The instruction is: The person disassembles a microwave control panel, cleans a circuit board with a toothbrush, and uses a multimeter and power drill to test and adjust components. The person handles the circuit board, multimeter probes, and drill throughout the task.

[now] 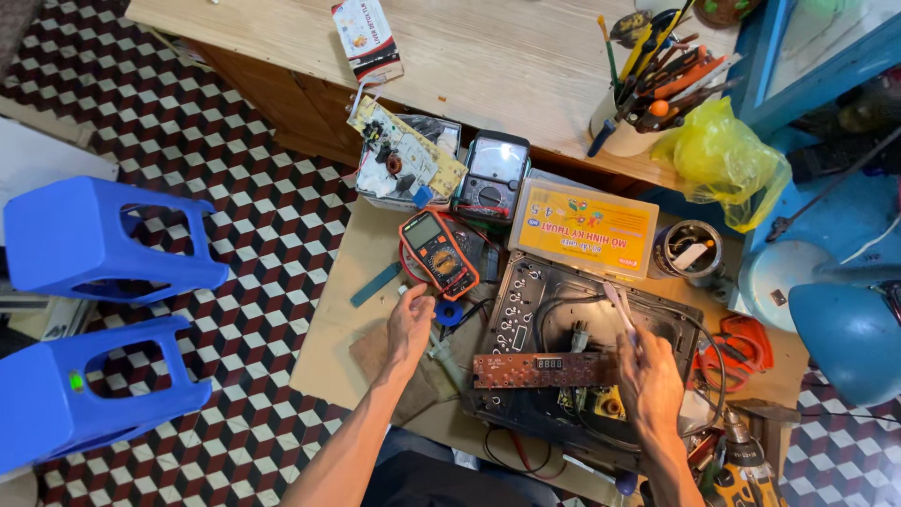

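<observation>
Circuit board (544, 369) on cluttered workbench (328, 338), checkered floor (235, 188).

Count, placed relative to the opened black appliance base (582, 376): multimeters 2, orange digital (438, 253) and black analogue (492, 175), up-left; blue plastic stools 2 (103, 235) (84, 390), far left; brown circuit strip 1 (544, 369), lying on it; yellow-lidded parts box 1 (584, 228), just above; hands 2, left hand (410, 324), right hand (649, 377)

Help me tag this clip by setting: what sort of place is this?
Most likely a small electronics repair bench. An orange digital multimeter and an analogue meter lie by an opened black appliance with a brown circuit board across it. A cup of hand tools stands on the wooden desk.
</observation>
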